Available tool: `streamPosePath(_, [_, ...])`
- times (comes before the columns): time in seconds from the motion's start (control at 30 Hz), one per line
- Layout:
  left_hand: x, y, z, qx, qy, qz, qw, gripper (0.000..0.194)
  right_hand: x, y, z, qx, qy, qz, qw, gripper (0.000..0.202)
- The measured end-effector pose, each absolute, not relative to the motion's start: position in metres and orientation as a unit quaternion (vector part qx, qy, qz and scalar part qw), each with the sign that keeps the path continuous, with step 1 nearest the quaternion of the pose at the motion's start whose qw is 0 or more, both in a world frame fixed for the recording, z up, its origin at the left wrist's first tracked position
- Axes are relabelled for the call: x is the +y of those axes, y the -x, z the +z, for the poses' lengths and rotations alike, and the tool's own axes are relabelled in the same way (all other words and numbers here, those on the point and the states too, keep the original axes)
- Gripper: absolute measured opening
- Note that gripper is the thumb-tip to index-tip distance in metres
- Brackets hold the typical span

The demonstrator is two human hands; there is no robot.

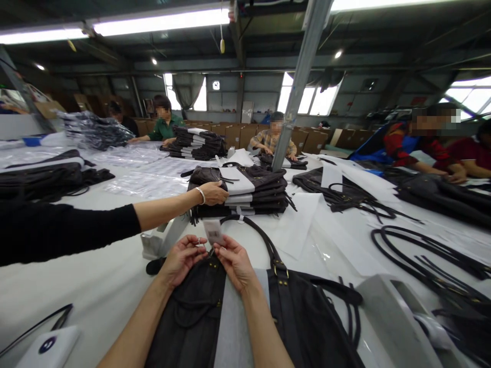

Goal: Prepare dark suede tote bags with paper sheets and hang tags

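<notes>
1. Left hand (183,257) fingers pinched shut on a small metal ring at the top edge of the dark bag (192,317); right hand (235,260) fingers pinched on the string end of the hang tag (214,231), which stands up between both hands.
2. Bag lies flat on the white table (103,286), right under the wrists, strap (264,240) looping away from it.
3. Handling, judged: tag is light, stiff card, easy to bend; ring tiny and slippery, needs fingertip pinch. Bag looks soft, limp fabric, would sag if lifted by one corner; better taken by strap or top edge.
4. A co-worker's arm (115,222) in a black sleeve reaches across from the left, hand on the stack of folded bags (245,191) beyond.
5. Hard to make out: tag print unreadable; ring and zipper area mostly covered by fingers; lower bag cut off by frame edge; white object at bottom left only partly in view.
</notes>
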State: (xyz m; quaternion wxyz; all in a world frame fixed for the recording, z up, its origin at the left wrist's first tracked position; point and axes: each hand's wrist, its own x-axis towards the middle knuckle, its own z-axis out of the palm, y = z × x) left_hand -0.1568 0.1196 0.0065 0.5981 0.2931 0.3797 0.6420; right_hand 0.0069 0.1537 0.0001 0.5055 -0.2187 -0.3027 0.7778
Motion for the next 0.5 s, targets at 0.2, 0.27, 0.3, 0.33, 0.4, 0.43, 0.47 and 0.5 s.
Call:
streamPosePath(0.2, [0.124,0.155,-0.003,0.445,-0.261,0.663,0.543,0.036,0.158,0.003,-0.007,-0.421,0.336,0.653,0.533,0.029])
streamPosePath(0.27, [0.124,0.154,-0.002,0.436,-0.265,0.669,0.541,0.043,0.160,0.002,-0.009,-0.450,0.351,0.608,0.551,0.029])
streamPosePath(0.3, [0.124,0.153,0.000,0.429,-0.270,0.669,0.544,0.051,0.161,0.001,-0.009,-0.471,0.359,0.587,0.552,0.030])
streamPosePath(0.33, [0.123,0.152,0.001,0.422,-0.279,0.665,0.550,0.060,0.160,0.000,-0.008,-0.501,0.371,0.564,0.542,0.030])
streamPosePath(0.4, [0.122,0.150,0.003,0.420,-0.307,0.651,0.552,0.078,0.157,-0.002,-0.005,-0.587,0.411,0.494,0.492,0.027])
streamPosePath(0.43, [0.122,0.149,0.002,0.428,-0.331,0.641,0.544,0.087,0.155,-0.002,-0.003,-0.633,0.437,0.445,0.459,0.024])
streamPosePath(0.47, [0.122,0.147,0.001,0.439,-0.360,0.625,0.535,0.094,0.153,-0.002,-0.001,-0.670,0.461,0.396,0.426,0.021])
streamPosePath(0.5, [0.122,0.147,0.000,0.451,-0.395,0.604,0.525,0.097,0.150,-0.001,0.000,-0.698,0.476,0.357,0.399,0.018])
